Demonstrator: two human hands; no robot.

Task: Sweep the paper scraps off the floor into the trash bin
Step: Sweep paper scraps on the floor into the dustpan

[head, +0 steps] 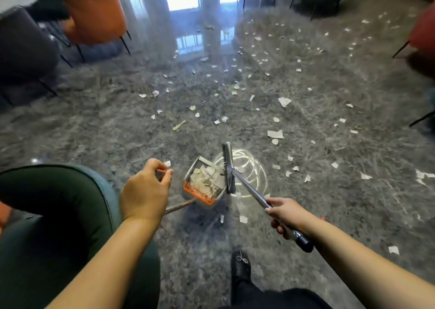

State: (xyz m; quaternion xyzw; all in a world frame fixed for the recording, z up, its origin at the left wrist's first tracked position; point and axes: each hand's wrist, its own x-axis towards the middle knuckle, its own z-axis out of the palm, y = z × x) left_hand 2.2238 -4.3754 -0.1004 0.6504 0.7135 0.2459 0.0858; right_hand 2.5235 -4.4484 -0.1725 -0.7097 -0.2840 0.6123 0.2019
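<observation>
A grey dustpan point(203, 167) with an orange comb edge stands on the marbled grey floor, holding a heap of white paper scraps point(208, 178). My left hand point(146, 191) grips the top of the dustpan's long handle point(179, 206). My right hand point(286, 214) grips the metal broom handle point(249, 189). The broom head point(229, 167) stands against the dustpan's right side. Many paper scraps point(275, 134) lie scattered over the floor ahead and to the right. No trash bin is in view.
A dark green chair point(58, 214) is close at my left. Orange and dark chairs point(98, 12) stand far left, red and green ones point(423, 31) far right. Bright windows are at the back. My black slipper point(241, 265) is below the dustpan.
</observation>
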